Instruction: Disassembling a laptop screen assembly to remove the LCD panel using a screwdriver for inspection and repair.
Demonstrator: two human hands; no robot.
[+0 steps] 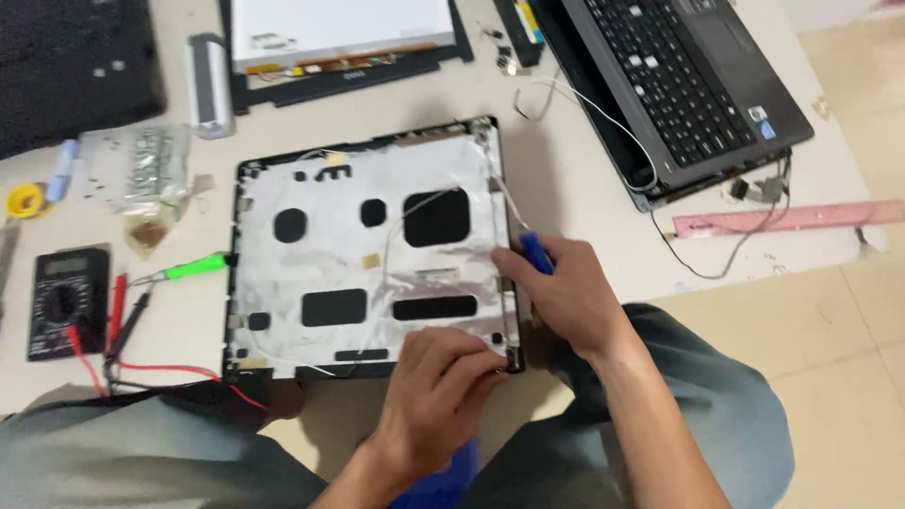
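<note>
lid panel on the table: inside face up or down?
Inside up. The lid panel shows its foil lining, black pads and loose white wires; both hands work its right edge.

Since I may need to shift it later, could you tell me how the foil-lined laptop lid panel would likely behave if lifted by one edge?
The lid panel looks thin and broad, so probably light and somewhat flexible. Its foil lining is wrinkled and likely tears easily. Loose white wires across it could snag. The right hand holds a blue-handled screwdriver; the left hand presses its corner.
</note>
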